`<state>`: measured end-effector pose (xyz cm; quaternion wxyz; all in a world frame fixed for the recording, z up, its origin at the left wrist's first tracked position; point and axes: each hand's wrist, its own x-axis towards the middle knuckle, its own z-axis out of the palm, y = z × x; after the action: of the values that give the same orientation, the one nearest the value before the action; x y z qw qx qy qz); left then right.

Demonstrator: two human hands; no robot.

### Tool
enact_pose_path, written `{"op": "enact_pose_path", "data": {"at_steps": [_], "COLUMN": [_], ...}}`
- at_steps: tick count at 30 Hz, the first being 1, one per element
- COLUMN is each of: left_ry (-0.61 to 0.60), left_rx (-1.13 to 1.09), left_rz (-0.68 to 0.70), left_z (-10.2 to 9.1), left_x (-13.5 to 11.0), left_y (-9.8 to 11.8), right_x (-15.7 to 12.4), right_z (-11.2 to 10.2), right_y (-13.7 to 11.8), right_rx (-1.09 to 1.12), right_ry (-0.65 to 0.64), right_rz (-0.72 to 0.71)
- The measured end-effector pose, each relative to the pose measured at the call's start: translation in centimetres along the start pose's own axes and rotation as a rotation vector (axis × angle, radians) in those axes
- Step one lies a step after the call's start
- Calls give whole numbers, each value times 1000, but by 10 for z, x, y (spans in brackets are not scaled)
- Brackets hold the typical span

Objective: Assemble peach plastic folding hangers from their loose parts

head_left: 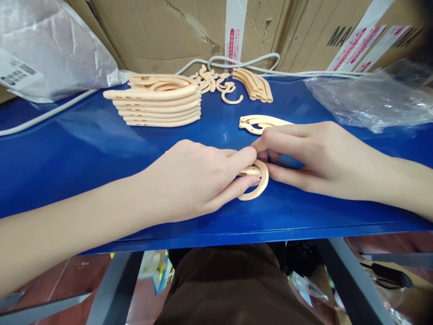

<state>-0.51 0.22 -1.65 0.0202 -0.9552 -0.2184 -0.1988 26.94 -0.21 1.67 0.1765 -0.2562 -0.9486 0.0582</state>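
Near the front of the blue table, my left hand point(203, 176) is closed in a pinch on a cream plastic hanger part, mostly covered by its fingers. A curved cream hanger hook point(263, 185) rings round the left thumb tip at this part. My right hand point(307, 153) is closed at the hook's upper right side, with its thumb and fingertips on the hook's edge. The right fingertips meet the left index finger, so the exact contact is partly hidden. Just behind the right hand lies a cream folding hanger piece point(260, 121), partly covered by that hand.
A stack of cream hangers point(162, 106) stands at the back left of the blue table point(135, 234). Loose hooks point(232, 97) and several curved arms point(255, 85) lie beside it. A white cable point(294, 73), clear plastic bag point(368, 104), silvery package point(61, 49) and cardboard boxes point(162, 31) are behind.
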Motion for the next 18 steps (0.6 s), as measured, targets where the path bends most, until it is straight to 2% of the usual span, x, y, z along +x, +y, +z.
{"op": "enact_pose_path", "data": {"at_steps": [6,13,18], "left_ry": [17,-116,-159], "left_rx": [-24,13,25], "left_rz": [36,-2,11], "left_z": [-1,-12,-17], "left_x": [1,9,9], "left_y": [-1,3,5], "right_x": [-1,-1,-1], "right_z": [1,-1,-2], "right_y": [0,-1,-2], "right_rx": [-68,-84,-116], "right_ry": [-4,-33,-41], "right_rz": [-8,-6,-26]}}
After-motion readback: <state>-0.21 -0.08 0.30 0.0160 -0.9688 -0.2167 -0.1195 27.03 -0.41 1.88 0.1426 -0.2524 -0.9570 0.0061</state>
